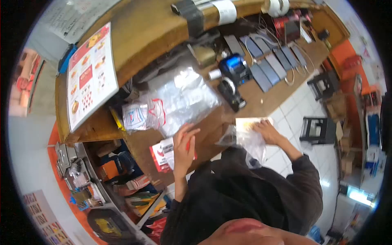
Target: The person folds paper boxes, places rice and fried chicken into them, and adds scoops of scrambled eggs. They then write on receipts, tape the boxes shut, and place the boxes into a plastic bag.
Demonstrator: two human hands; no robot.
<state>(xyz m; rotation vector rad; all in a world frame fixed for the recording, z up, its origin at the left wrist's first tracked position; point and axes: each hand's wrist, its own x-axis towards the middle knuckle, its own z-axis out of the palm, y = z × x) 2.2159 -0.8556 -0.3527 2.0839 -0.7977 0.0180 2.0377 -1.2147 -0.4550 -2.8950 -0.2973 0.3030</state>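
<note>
My left hand [184, 149] is raised over the near left part of the brown counter, fingers apart and slightly bent. Below and beside it lie red and white printed packets [161, 157], partly covered by the hand. My right hand [266, 131] grips a clear plastic bag [255, 148] at the counter's right edge. A pale flat piece [243, 123] with yellowish marks shows at the bag's upper end, under the fingers; what it is I cannot make out. A stack of clear plastic bags [183, 94], one with red print, spreads across the counter beyond my hands.
A black card terminal [236, 67] with a lit blue screen stands past the bags. Several power banks [261, 77] with white cables lie in rows at the far right. A menu board [92, 75] leans at the left. Black stools [318, 130] stand on the tiled floor.
</note>
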